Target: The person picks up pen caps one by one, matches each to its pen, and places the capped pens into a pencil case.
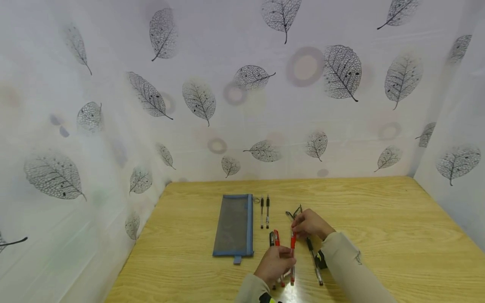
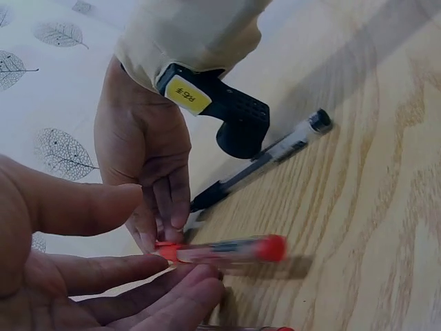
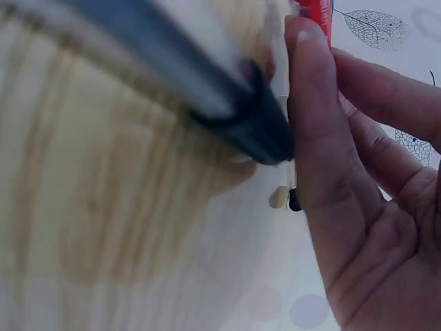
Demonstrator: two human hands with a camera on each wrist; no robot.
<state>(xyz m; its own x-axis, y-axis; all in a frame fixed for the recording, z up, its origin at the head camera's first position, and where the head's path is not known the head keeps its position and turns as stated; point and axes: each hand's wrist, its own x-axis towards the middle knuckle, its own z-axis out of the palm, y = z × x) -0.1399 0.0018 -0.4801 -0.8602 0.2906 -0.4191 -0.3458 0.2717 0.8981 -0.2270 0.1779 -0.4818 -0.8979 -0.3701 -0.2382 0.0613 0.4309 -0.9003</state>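
My right hand (image 1: 311, 224) pinches a red gel pen (image 1: 293, 244) near its capped end, between thumb and fingertips. In the right wrist view, a bit of the red cap (image 3: 318, 15) shows at the fingertips. My left hand (image 1: 275, 265) is beside the same pen. In the left wrist view its fingers (image 2: 103, 272) lie just under the pen, with the thumb raised apart. Under the left hand lie a black-capped pen (image 1: 271, 238) and another red pen (image 1: 277, 237), partly hidden. A clear-barrelled black pen (image 1: 315, 261) lies below the right hand.
A grey mesh pouch (image 1: 233, 227) with blue edging lies on the wooden table (image 1: 174, 252), left of the hands. Two slim black pens (image 1: 262, 212) stand side by side near it. Dark pen ends (image 1: 290, 215) show beyond the right hand. Leaf-patterned sheeting (image 1: 265, 113) surrounds the table.
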